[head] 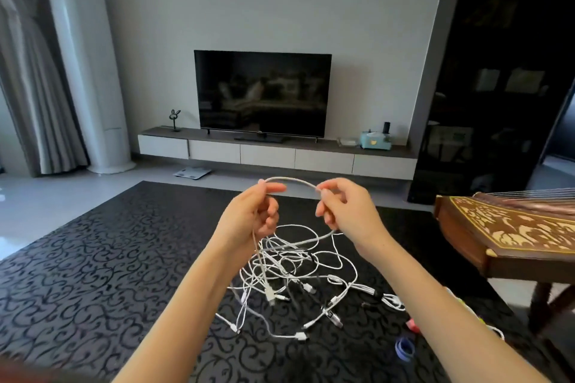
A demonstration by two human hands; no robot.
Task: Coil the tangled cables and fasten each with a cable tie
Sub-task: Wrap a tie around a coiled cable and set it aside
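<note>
Both hands, left hand [253, 214] and right hand [343, 210], pinching one white cable [291, 180], its ends lost in the tangle [298, 277].

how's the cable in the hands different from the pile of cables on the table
The held cable is lifted off the table, arching between the left hand and right hand; the cable pile lies on the black patterned tabletop. The held cable shows as one clean strand up top, while the pile is a crossing tangle with loose plug ends. Both are white, and the held cable trails down into the pile.
</note>
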